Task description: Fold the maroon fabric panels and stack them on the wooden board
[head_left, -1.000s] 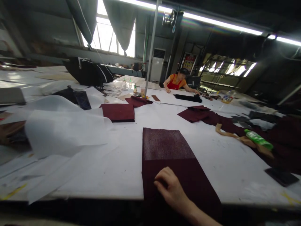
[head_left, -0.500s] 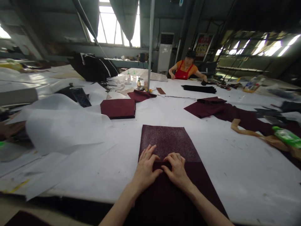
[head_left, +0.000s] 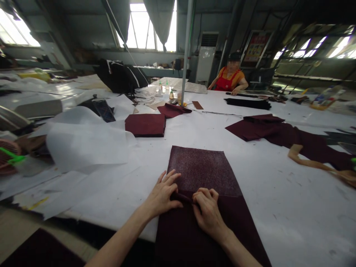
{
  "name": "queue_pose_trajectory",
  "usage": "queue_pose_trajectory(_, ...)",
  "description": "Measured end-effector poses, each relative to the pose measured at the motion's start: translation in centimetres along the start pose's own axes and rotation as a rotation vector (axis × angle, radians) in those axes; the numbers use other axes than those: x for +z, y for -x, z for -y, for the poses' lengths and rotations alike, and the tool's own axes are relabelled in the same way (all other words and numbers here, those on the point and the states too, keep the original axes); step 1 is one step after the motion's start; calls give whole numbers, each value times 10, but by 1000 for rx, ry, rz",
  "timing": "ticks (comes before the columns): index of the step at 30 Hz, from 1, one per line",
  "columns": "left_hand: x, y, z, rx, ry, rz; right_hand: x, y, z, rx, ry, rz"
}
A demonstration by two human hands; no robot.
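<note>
Maroon cloth (head_left: pixel 200 168): lies lengthwise on the white table (head_left: pixel 280 211), in front of the wearer; far end flat, paler and speckled; near part plain and dark, running out at the bottom of view. A short ridge is raised across it, close to where the two surfaces meet.

Left hand (head_left: pixel 164 194): at the cloth's left edge, back of hand up. Outer fingers loosely spread; thumb and forefinger stand apart at the ridge's left end. Cannot tell whether they grip it.

Right hand (head_left: pixel 207 211): on the cloth, just beside the left, not touching it. Fingers curled in, thumb drawn close, pinching the ridge's right end.

Surroundings: folded maroon stack (head_left: pixel 145 125) beyond, to the left; translucent sheet (head_left: pixel 89 144) nearer, left; tan strip (head_left: pixel 308 161) at right. Across the table, a co-worker (head_left: pixel 228 79) in a red apron, near a black bundle (head_left: pixel 247 103).
</note>
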State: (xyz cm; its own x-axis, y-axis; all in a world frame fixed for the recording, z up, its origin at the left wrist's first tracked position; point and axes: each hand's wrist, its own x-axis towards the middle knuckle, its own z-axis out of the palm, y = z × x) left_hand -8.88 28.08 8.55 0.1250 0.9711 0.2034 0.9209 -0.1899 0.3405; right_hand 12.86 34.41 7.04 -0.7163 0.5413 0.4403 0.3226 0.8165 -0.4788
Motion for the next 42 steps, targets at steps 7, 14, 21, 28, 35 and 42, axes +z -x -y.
queue_pose_trajectory(7,-25,-4,-26,41,-45,-63,3,2,0,-1,27,6)
queue_pose_trajectory(14,20,-14,-51,-19,122,69,-28,17,-22,53,185,13)
queue_pose_trajectory(21,23,-10,-40,17,155,-37,-125,81,-105,206,576,-159)
queue_pose_trajectory(28,19,-10,-45,-27,138,-58,-79,-9,-27,25,124,134)
queue_pose_trajectory(35,8,12,-18,-154,65,-150,-2,-51,-3,-6,-81,258)
queue_pose_trajectory(42,4,33,11,-80,-20,-216,19,-41,-20,-153,-89,88)
